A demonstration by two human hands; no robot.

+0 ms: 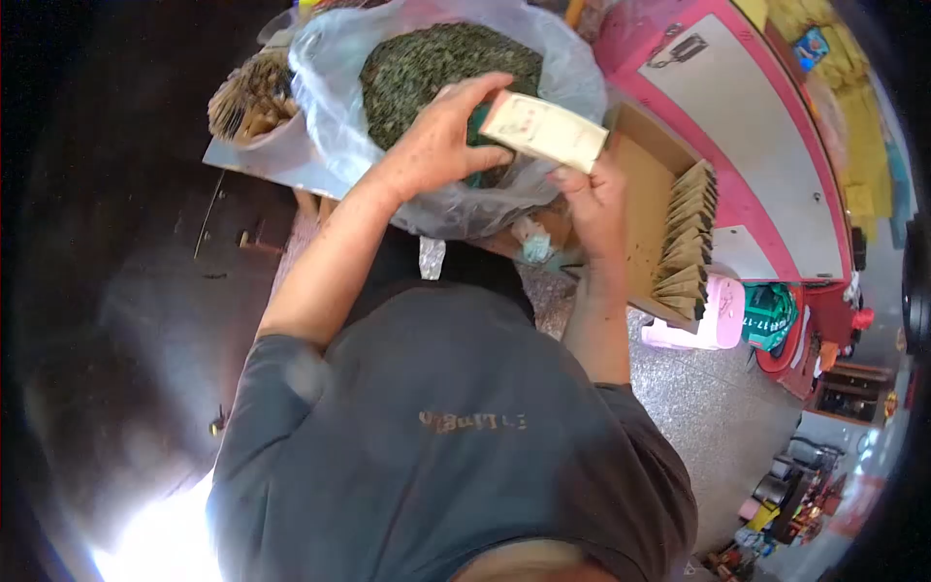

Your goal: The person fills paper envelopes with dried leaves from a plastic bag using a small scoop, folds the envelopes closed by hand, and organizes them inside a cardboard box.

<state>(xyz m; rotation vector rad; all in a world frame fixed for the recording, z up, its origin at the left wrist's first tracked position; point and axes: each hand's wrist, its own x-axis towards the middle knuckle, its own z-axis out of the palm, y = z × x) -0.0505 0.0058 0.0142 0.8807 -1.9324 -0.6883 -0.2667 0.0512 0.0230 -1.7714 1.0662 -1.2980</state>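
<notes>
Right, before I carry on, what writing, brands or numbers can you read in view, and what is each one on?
"17-17": on the green package, with other marks too small to read.
Pale packet: red printing, too blurred to read.
Dark shirt: chest lettering, upside down and too unclear to quote.
Pink container: small markings, unreadable.

Bag point(337, 102) holds apparent leaves point(417, 68); box point(640, 179) right.

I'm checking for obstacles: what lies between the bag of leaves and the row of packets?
In the head view, the right hand, then the floor of the cardboard box.
</notes>
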